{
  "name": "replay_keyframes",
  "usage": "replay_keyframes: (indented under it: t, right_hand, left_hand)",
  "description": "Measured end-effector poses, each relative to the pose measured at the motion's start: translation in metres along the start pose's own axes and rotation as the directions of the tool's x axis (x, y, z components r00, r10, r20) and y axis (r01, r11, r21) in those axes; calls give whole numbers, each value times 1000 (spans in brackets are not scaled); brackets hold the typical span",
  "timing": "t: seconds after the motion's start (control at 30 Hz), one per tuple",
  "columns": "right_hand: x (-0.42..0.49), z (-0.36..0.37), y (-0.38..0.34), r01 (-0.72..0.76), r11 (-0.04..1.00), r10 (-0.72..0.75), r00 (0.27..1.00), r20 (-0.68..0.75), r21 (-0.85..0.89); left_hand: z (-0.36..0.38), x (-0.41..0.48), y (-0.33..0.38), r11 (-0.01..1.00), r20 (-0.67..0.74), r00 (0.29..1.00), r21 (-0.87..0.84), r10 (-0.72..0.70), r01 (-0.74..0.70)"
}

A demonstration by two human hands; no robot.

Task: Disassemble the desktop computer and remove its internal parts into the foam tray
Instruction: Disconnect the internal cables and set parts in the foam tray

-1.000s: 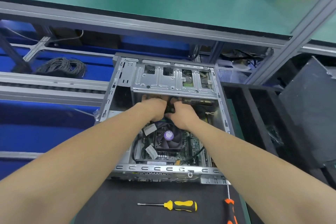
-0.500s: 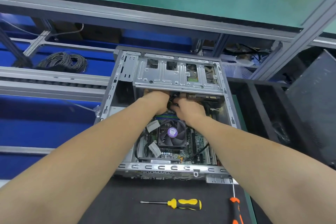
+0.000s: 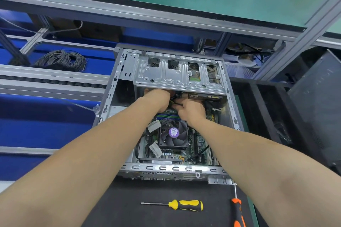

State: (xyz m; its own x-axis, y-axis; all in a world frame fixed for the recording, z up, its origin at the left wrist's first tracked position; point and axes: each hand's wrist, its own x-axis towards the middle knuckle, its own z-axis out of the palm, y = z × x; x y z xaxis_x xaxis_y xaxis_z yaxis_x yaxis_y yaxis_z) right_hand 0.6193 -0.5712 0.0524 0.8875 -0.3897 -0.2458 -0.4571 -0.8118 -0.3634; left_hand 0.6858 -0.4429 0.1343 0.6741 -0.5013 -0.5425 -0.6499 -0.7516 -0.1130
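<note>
The open desktop case (image 3: 108,97) lies on a black mat, its silver drive cage (image 3: 177,75) across the far half. Both my hands reach under the cage edge above the motherboard. My left hand (image 3: 158,100) has its fingertips hidden beneath the cage. My right hand (image 3: 191,109) curls its fingers around a bundle of black and yellow cables (image 3: 174,100) between the two hands. The CPU fan (image 3: 173,133) with a purple label sits just in front of my wrists. The black foam tray (image 3: 256,108) stands to the right of the case.
A yellow-handled screwdriver (image 3: 186,205) and an orange-handled screwdriver (image 3: 239,212) lie on the black mat (image 3: 118,206) in front of the case. A dark side panel (image 3: 317,101) leans at the far right. A cable coil (image 3: 60,61) sits on the blue shelf left.
The view has tilted and moved closer, so the case sits lower in frame. Both hands have pushed slightly deeper under the drive cage and stay together on the cables.
</note>
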Motion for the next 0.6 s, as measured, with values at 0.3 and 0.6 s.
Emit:
replay_keyframes:
  t: [0.3, 0.6]
  right_hand:
    - [6, 2, -2, -34, 999, 33, 999, 33, 37]
    - [4, 1, -2, -16, 999, 16, 1000, 9, -51]
  left_hand:
    - [5, 6, -2, 956, -91, 996, -292, 3, -30]
    - [-4, 2, 7, 959, -39, 999, -280, 33, -42]
